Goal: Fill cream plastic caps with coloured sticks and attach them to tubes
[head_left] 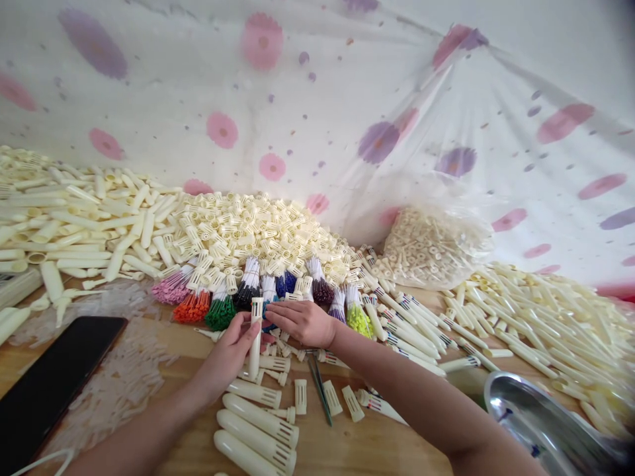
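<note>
My left hand [237,345] is closed on a cream plastic pen barrel [255,340], held upright with its slotted end at the top. Just right of it, my right hand [303,322] reaches across with fingers stretched out towards the barrel. Its fingertips are in front of a bundle of blue pen refills [268,291] and partly cover it. I see nothing held in it. Behind both hands stand more tied refills: orange [191,307], green [220,311] and yellow [358,317]. Below lie several slotted barrels [258,420], loose slotted sleeves [300,396] and tweezers [320,389].
Heaps of slotted sleeves [258,225] and long barrels [74,218] fill the back and left. A phone [59,383] lies at left. Rightward are filled pens [414,324], a bag of small parts [431,248], a barrel pile [555,324] and a metal tray [516,383].
</note>
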`<move>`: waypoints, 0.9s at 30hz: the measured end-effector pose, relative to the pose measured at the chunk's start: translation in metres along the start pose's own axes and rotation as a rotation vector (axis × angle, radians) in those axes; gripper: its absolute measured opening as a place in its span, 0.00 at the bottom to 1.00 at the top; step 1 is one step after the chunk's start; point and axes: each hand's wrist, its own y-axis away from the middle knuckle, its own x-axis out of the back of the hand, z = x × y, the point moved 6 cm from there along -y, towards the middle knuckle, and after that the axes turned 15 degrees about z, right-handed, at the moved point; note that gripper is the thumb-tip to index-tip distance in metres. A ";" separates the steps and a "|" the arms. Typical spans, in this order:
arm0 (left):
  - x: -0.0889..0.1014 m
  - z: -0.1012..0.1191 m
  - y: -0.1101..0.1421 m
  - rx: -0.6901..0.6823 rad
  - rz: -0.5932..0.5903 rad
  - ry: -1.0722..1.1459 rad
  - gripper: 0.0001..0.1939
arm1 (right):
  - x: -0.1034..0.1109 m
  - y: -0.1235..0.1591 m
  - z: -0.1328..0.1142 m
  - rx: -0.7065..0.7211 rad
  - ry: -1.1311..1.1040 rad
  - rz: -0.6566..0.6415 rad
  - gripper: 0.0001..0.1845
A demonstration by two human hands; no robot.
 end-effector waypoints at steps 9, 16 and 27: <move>0.000 0.002 0.000 0.011 0.014 0.005 0.25 | 0.033 -0.014 -0.023 -0.164 -0.093 0.209 0.12; -0.008 0.016 0.017 -0.169 -0.162 -0.179 0.21 | 0.099 0.013 0.028 -1.178 -0.328 1.009 0.04; -0.012 0.001 0.021 -0.169 -0.308 -0.213 0.17 | 0.102 0.012 0.010 -1.301 -0.483 1.022 0.05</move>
